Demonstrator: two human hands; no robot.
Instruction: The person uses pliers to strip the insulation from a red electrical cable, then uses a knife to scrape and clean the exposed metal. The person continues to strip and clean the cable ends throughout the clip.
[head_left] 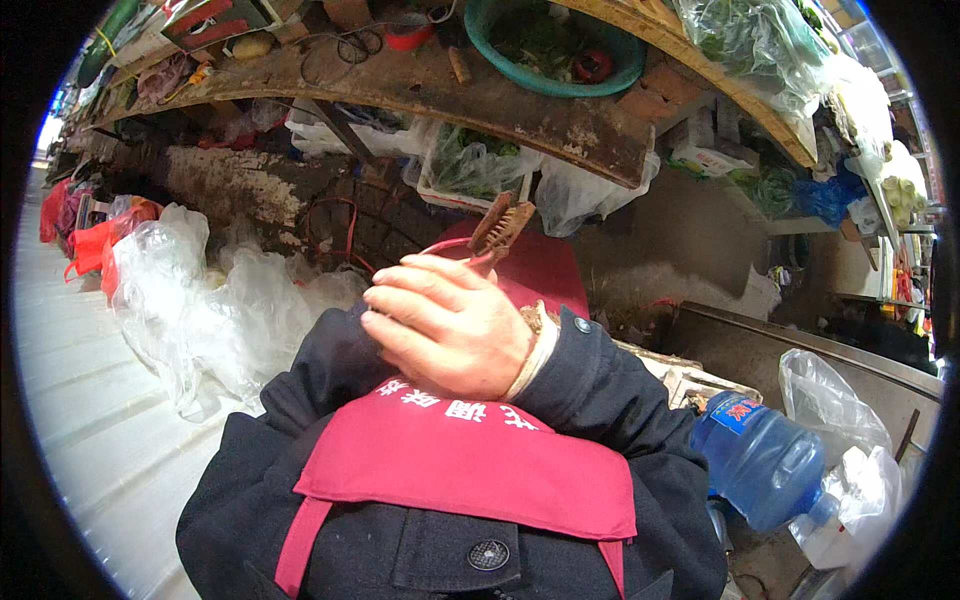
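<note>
My right hand (pixel 450 325) lies across the front of my body, back upward, its fingers pressed together and pointing left. From its far side sticks out a rusty brown tool (pixel 503 232) with a row of teeth and a reddish lower part; its kind I cannot make out. How the fingers grip it is hidden underneath. My left sleeve (pixel 325 355) runs in under the right hand, which covers the left hand and its fingers. A thin red loop (pixel 442 245) curves beside the tool. Below the hands is my red apron (pixel 470 465).
Crumpled clear plastic bags (pixel 215 310) lie to the left, next to red bags (pixel 97 250). At the right rests a blue water jug (pixel 760 460). A worn wooden bench (pixel 380 75) crosses the far side, bearing a teal basin (pixel 490 45); a white crate (pixel 450 190) of greens stands below.
</note>
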